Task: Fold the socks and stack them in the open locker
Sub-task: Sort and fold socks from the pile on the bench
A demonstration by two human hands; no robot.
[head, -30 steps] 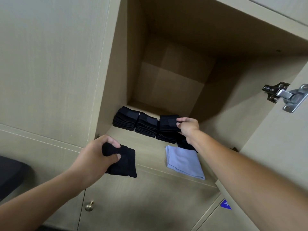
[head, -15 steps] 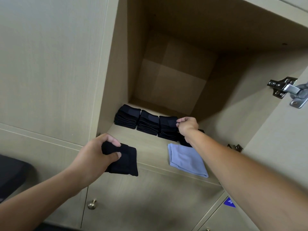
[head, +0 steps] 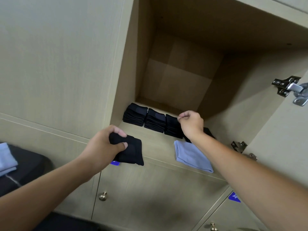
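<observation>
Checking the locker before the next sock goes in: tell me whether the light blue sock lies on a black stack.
No, the light blue sock lies flat on the shelf, in front of the black stacks.

Two bare forearms, no sleeves, left hand [head: 106, 144], right hand [head: 191, 124]

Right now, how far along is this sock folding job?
Well along, it seems. Three stacks of folded black socks already stand in a row inside the open locker, with a folded light blue piece near its front edge. The left hand grips another folded black sock, not yet stacked; the right hand is at the third stack. More light blue fabric waits at far left.
</observation>
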